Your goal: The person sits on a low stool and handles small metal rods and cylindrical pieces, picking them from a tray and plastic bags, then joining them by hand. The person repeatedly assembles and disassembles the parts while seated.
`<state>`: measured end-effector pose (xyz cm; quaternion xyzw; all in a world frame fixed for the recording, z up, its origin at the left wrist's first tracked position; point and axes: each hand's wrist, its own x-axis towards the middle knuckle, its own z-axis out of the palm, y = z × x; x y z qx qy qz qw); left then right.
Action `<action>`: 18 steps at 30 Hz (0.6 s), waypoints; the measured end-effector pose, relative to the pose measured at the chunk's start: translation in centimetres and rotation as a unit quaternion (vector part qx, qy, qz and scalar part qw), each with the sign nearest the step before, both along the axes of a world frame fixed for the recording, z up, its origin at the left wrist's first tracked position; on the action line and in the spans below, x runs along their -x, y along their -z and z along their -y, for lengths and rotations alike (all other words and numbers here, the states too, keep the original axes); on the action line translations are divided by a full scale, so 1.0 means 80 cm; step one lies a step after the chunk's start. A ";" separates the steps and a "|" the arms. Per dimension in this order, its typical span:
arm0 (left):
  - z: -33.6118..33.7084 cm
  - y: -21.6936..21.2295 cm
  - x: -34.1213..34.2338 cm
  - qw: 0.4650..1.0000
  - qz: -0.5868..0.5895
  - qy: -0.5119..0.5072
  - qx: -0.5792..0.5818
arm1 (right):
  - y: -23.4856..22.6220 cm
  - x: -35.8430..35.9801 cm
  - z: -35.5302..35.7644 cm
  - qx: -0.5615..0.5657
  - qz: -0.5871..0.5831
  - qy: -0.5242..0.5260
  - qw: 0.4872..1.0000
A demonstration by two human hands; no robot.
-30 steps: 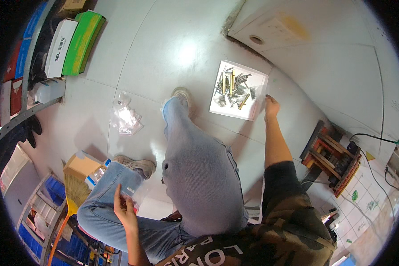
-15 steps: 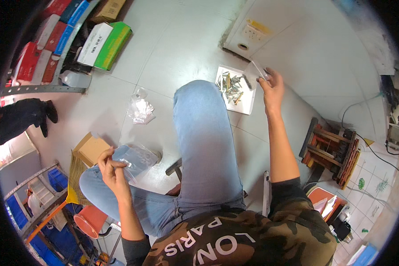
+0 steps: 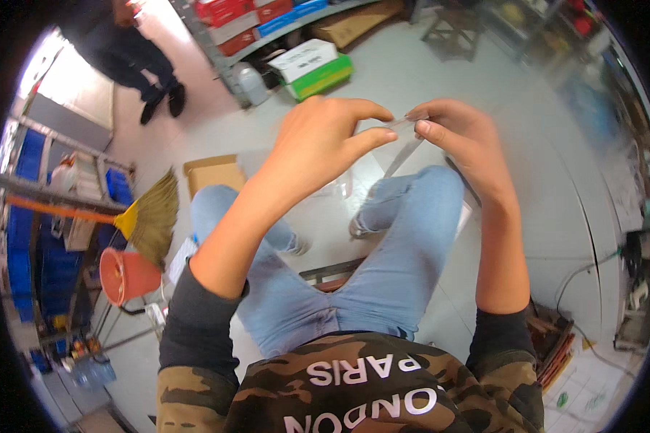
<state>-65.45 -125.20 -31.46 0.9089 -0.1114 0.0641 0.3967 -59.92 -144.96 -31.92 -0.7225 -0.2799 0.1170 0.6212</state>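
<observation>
My two hands meet in front of me above my knees. My right hand (image 3: 464,141), smeared by motion, pinches a clear plastic bag (image 3: 404,153) between thumb and fingers. My left hand (image 3: 332,130) reaches in from the other side, fingers curled and thumb stretched toward the bag's top edge. It seems to grip that edge, though the see-through film makes the contact hard to make out. More clear plastic (image 3: 341,186) shows below my left hand; whether it hangs or lies on the floor I cannot tell.
An opened cardboard box (image 3: 213,173) stands beyond my left knee. Further left are a broom (image 3: 152,216), a red bucket (image 3: 128,276) and a metal rack. A green-and-white box (image 3: 312,68) sits by the shelf ahead. A person (image 3: 133,58) stands at the far left.
My hands were wide apart, each with a clear bag, the right one over a tray of screws. They have come together. My view has swung round, and my knees have shifted.
</observation>
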 end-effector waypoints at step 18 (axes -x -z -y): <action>-0.078 0.093 0.077 0.948 -0.151 -0.013 0.279 | 0.077 0.063 -0.124 0.062 -0.221 -0.138 0.963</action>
